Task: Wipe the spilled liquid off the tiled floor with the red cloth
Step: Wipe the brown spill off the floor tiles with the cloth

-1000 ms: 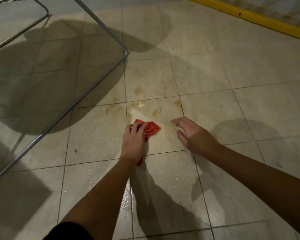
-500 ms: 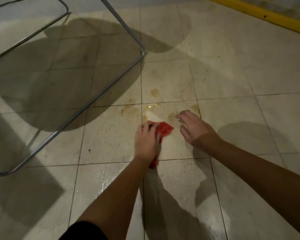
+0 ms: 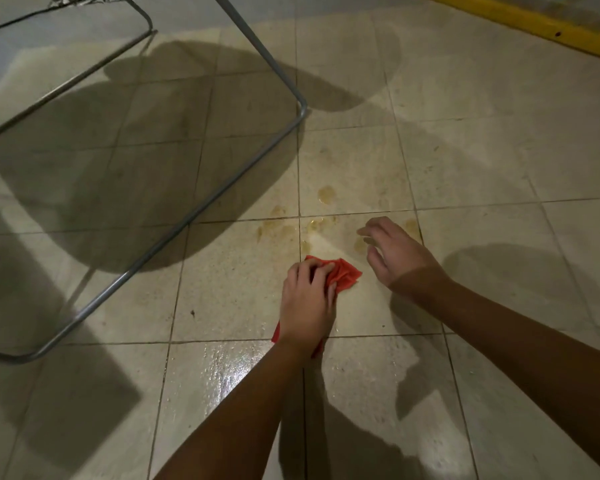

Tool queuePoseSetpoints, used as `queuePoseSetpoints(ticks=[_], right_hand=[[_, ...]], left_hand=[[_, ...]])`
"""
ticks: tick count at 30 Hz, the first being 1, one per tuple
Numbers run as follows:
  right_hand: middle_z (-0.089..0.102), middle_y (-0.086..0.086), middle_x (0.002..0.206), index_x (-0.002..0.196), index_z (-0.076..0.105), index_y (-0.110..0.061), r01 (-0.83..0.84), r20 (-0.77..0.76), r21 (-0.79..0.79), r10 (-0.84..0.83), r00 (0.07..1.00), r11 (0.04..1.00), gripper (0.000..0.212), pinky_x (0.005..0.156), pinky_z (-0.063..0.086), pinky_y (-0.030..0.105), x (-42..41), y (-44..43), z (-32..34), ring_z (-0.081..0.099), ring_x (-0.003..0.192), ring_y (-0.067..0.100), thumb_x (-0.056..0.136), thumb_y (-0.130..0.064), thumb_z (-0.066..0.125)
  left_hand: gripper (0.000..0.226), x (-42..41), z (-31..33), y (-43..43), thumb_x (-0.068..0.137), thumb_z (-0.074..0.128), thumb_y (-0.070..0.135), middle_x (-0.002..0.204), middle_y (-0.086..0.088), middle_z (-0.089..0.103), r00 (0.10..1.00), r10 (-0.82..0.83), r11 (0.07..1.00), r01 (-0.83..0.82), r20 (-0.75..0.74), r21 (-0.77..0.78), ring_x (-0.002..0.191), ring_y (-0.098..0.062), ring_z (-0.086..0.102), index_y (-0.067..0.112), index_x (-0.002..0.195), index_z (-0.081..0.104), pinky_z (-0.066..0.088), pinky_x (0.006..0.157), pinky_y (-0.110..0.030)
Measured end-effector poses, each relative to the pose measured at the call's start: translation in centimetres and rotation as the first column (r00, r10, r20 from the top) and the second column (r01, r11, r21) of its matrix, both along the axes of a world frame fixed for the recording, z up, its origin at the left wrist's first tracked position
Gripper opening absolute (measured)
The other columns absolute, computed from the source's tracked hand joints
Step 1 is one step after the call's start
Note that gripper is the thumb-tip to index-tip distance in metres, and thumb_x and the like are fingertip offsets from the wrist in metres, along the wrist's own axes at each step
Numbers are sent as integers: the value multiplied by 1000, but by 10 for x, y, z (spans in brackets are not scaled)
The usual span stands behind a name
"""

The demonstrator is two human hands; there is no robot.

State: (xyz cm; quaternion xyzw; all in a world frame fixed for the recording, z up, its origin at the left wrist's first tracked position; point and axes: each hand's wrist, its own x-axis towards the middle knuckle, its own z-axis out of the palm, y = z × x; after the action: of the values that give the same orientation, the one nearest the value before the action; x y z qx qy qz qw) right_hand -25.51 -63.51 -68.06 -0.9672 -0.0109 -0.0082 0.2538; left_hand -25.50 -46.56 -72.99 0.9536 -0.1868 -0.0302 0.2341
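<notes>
— Where is the red cloth [image 3: 344, 273]?
— Bunched on the tiled floor [image 3: 482, 150] under the left hand [image 3: 307, 301], whose fingers curl round it and press it down. A red corner pokes out by the wrist.
— And the spilled liquid [image 3: 326, 194]?
— Yellowish blots just beyond the cloth, straddling a grout line. Nearer the forearm, a tile shines with a wet sheen [image 3: 236, 372].
— The right hand [image 3: 397, 254]?
— It holds nothing, its fingers apart and loosely bent above the blots. Whether it touches the floor, I cannot tell.
— Anything else?
— A grey metal frame [image 3: 187, 220] stands to the left, and a yellow strip [image 3: 534, 22] runs along the far edge
</notes>
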Motion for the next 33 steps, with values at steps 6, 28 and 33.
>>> queuePoseSetpoints(ticks=[6, 28, 33], right_hand=[[51, 11, 120, 114, 56, -3, 37, 41, -22, -36, 999, 999, 28, 78, 44, 28, 16, 2, 5, 54, 105, 24, 88, -5, 46], [49, 6, 126, 125, 48, -8, 62, -42, 7, -62, 997, 998, 35, 90, 39, 27, 39, 37, -6, 48, 111, 19, 92, -12, 38], [50, 7, 121, 122, 49, -7, 100, -57, 11, -99, 993, 995, 32, 88, 43, 31, 41, 27, -5, 50, 107, 20, 92, -11, 38]], left_hand=[[35, 41, 8, 13, 94, 42, 26, 131, -10, 42, 953, 288, 956, -292, -98, -29, 122, -24, 32, 13, 126, 46, 27, 107, -34], [34, 72, 7, 28, 94, 41, 29, 129, -12, 39, 916, 385, 921, -390, -114, -26, 113, -26, 32, 11, 123, 46, 29, 101, -34], [39, 88, 8, 67, 91, 48, 31, 124, -17, 44, 896, 434, 900, -436, -100, -1, 110, -32, 34, 10, 124, 47, 28, 96, -36]])
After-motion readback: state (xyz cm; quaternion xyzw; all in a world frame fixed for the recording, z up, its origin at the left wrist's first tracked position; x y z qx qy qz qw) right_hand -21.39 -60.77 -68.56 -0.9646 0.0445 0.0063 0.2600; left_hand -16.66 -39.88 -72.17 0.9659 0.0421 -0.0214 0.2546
